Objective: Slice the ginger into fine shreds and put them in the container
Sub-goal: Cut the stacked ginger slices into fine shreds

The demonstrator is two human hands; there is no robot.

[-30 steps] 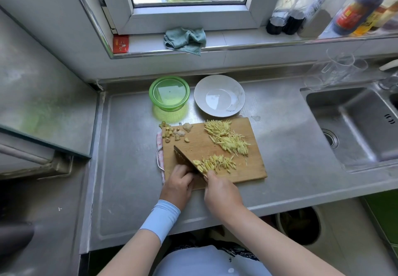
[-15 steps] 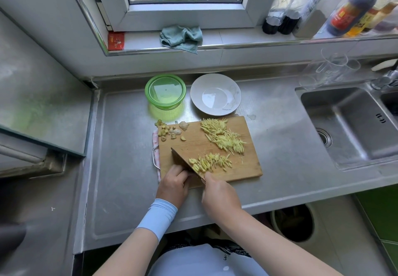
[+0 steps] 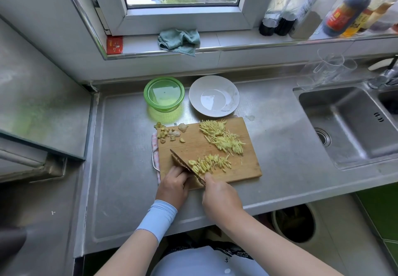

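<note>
Slip danger, we judge: right hand grips the cleaver, left hand curled just beside at its nine o'clock, contents hidden.

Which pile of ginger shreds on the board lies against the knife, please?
The smaller near pile, beside the knife; the larger pile lies apart, farther back.

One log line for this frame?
phase: shredding | right hand: grips knife | left hand: beside knife, grip hidden | shreds: on board | container: behind board
</note>
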